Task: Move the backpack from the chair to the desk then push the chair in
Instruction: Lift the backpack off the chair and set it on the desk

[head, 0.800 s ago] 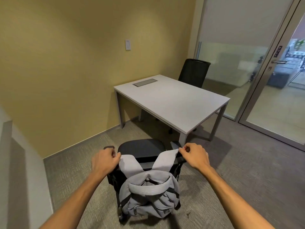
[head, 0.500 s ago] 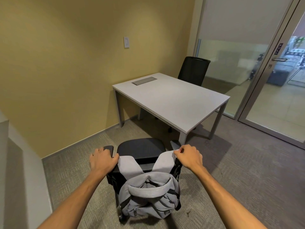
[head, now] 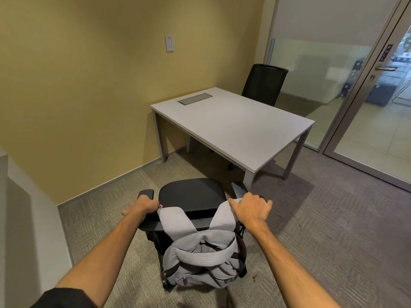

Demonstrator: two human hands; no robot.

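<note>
A grey backpack (head: pixel 201 263) hangs down the back of a black chair (head: pixel 191 194) at 6 o'clock, its two straps looped over the top of the backrest. The left hand (head: pixel 143 206) sits at the left strap's upper end at 7 o'clock, fingers curled down over the strap and chair top, thumb stretched out to the side. The right hand (head: pixel 251 207) covers the right strap's upper end at 5 o'clock, fingers bent and closed over it, knuckles up. Both forearms reach in from the bottom edge; a dark sleeve (head: pixel 64 298) shows at the lower left. The chair's seat faces away from the camera, armrests out to either side. Beyond it, at 12 o'clock, stands a white desk (head: pixel 233 125), apart from the chair, with a grey panel (head: pixel 195 99) set in its far side. A second chair (head: pixel 263 84) stands behind the desk at 1 o'clock, before a glass wall (head: pixel 315 63).
</note>
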